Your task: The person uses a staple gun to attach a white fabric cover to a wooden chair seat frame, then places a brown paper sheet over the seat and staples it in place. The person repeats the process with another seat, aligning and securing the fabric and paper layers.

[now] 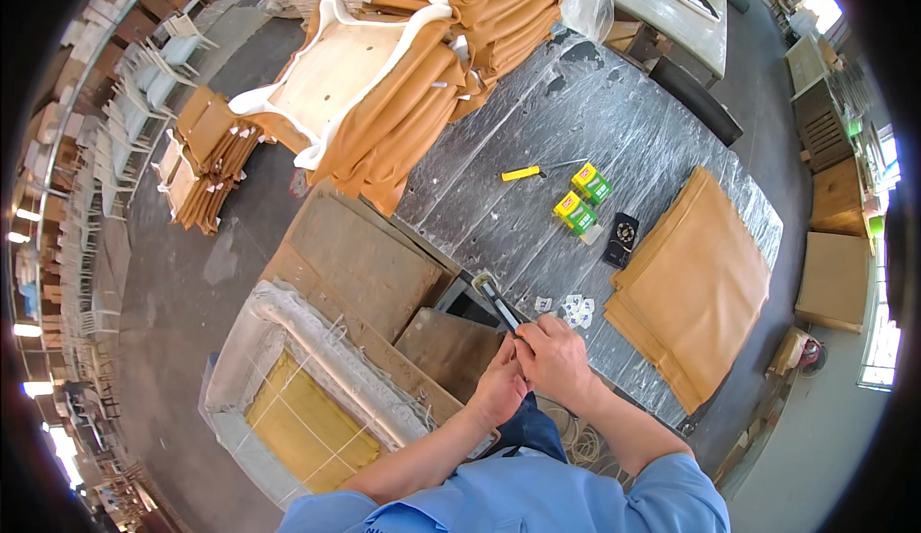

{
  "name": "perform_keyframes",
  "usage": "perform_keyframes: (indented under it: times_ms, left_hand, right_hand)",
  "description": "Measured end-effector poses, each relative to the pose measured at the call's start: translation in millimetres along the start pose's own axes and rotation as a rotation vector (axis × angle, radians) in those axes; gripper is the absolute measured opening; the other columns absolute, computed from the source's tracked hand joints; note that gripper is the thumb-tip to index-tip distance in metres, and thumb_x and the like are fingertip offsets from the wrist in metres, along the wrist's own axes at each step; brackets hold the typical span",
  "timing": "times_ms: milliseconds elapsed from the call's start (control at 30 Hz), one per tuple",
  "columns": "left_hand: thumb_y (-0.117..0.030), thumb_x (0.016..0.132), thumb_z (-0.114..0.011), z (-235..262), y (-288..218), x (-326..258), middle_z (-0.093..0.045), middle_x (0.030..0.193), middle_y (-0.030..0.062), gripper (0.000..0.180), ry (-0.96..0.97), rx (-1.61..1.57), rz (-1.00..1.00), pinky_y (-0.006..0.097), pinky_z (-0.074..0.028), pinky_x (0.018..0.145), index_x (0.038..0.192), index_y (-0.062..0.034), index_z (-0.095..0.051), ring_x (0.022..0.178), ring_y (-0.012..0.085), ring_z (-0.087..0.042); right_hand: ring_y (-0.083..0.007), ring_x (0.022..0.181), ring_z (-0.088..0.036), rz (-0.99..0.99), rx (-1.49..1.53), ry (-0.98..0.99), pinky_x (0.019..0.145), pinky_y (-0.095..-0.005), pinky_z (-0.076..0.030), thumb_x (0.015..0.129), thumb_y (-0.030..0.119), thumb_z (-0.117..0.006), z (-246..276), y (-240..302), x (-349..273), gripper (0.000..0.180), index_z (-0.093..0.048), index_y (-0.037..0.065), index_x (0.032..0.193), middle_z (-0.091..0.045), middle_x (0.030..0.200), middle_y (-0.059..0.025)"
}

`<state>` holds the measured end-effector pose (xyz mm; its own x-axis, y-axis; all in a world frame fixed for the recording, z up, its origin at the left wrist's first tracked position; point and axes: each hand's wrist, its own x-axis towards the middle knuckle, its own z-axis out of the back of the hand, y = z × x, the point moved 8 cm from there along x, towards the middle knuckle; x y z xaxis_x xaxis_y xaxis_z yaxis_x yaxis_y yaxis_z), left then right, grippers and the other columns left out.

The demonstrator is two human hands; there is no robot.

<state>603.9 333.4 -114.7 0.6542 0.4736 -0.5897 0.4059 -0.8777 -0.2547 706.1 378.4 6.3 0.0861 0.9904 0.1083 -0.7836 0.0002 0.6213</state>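
My left hand [497, 391] and my right hand [558, 360] are pressed together at the near edge of a grey table wrapped in plastic film [576, 120]. Both close on the back end of a black and silver tool that looks like a staple gun [497, 301], whose front points away over the table edge. Small white scraps [577, 310] lie just to the right of it. Further out on the table are two little green and yellow boxes [583, 199], a yellow-handled screwdriver [523, 172] and a small black object [622, 238].
A stack of flat tan sheets [696, 284] lies on the table's right end. Tan upholstered seat pads [422, 53] are piled at its far left. Brown cardboard [360, 264] and a white sack with yellow filling [307, 408] sit to my left. White chairs [144, 82] line the far left.
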Motion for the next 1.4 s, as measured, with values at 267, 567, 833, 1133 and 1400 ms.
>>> perform_keyframes:
  times_ms: [267, 567, 833, 1133, 1400]
  left_hand:
    - [-0.007, 0.107, -0.062, -40, -11, -19, -0.060, 0.138, -0.0039, 0.062, -0.001, 0.075, -0.042, 0.040, -0.052, 0.105, 0.163, -0.0245, -0.041, 0.122, 0.0134, -0.063]
    - [-0.013, 0.111, -0.061, -107, -14, -63, -0.061, 0.144, 0.0011, 0.062, 0.226, 0.404, -0.090, 0.037, -0.060, 0.097, 0.168, -0.0118, -0.037, 0.112, 0.0153, -0.068]
    - [-0.036, 0.098, -0.079, -135, -41, -91, -0.038, 0.164, 0.0184, 0.098, 0.152, 1.021, -0.636, 0.044, -0.038, 0.120, 0.172, -0.0067, -0.022, 0.145, 0.0293, -0.043]
    - [-0.043, 0.100, -0.075, -157, -89, -111, -0.058, 0.138, 0.0190, 0.082, 0.072, 1.048, -0.734, 0.045, -0.041, 0.114, 0.162, 0.0001, -0.042, 0.133, 0.0340, -0.053]
    - [-0.038, 0.099, -0.074, -139, -102, -96, -0.070, 0.118, 0.0233, 0.073, -0.031, 0.809, -0.584, 0.045, -0.052, 0.097, 0.153, 0.0045, -0.049, 0.109, 0.0342, -0.068]
  right_hand:
    - [-0.0322, 0.096, -0.072, -0.185, 0.252, -0.100, 0.082, -0.0420, -0.059, 0.095, 0.025, -0.076, 27, -30, 4, 0.032, -0.077, 0.007, 0.121, -0.072, 0.107, -0.0142]
    - [-0.0161, 0.077, -0.068, -0.654, 1.703, 0.224, 0.062, -0.0294, -0.056, 0.105, 0.071, -0.052, -18, -83, -6, 0.074, -0.065, 0.004, 0.131, -0.071, 0.090, -0.0071]
    - [-0.0155, 0.062, -0.066, -0.489, 1.282, -0.443, 0.054, -0.0274, -0.054, 0.108, 0.068, -0.048, 94, -97, 47, 0.067, -0.069, 0.005, 0.104, -0.069, 0.076, -0.0048]
    - [-0.0190, 0.102, -0.067, -0.466, 1.050, -0.317, 0.086, -0.0365, -0.056, 0.112, 0.060, -0.048, 64, -39, -8, 0.063, -0.057, 0.002, 0.134, -0.066, 0.114, -0.0091]
    - [-0.0094, 0.085, -0.061, -0.328, 1.143, -0.192, 0.072, -0.0255, -0.051, 0.107, 0.044, -0.068, 41, -16, -7, 0.053, -0.055, 0.004, 0.139, -0.065, 0.102, -0.0007]
